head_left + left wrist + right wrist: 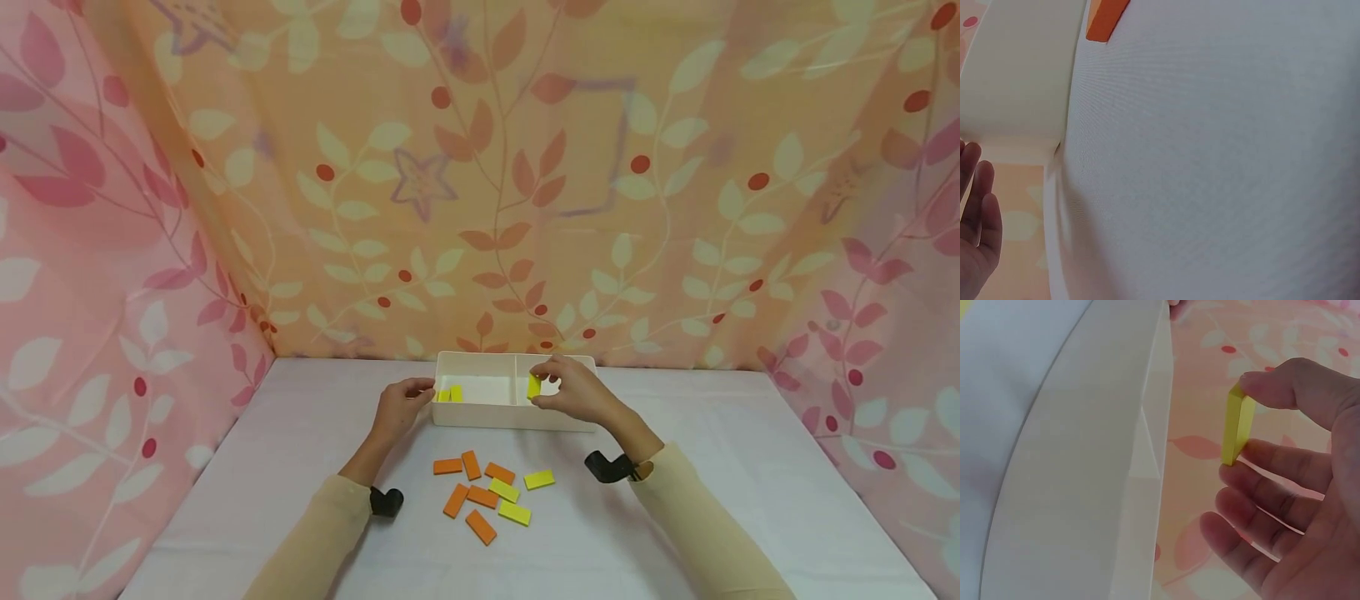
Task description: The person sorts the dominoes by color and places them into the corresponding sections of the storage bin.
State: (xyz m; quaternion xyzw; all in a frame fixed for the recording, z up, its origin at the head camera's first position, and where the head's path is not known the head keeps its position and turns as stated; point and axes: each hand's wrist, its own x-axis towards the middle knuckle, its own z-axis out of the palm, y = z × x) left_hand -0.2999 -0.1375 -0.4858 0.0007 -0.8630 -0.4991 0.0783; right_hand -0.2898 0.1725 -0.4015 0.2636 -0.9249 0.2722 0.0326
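Note:
My right hand (577, 392) pinches a yellow block (534, 386), flat and rectangular, over the right compartment of a white divided box (510, 416). In the right wrist view the yellow block (1235, 425) stands on end between thumb and fingertips, above the box's rim. At the box's left end is my left hand (399, 410), its fingertips right at the wall. The left wrist view has those fingers (982, 181) loosely extended beside the box's corner. Two yellow blocks (455, 393) lie in the left compartment.
In front of the box, several orange blocks (481, 527) lie scattered on the white tabletop (300, 450), with three yellow blocks (539, 479) among or beside them. A patterned curtain (495, 208) hangs close behind the box, and more patterned cloth borders both sides.

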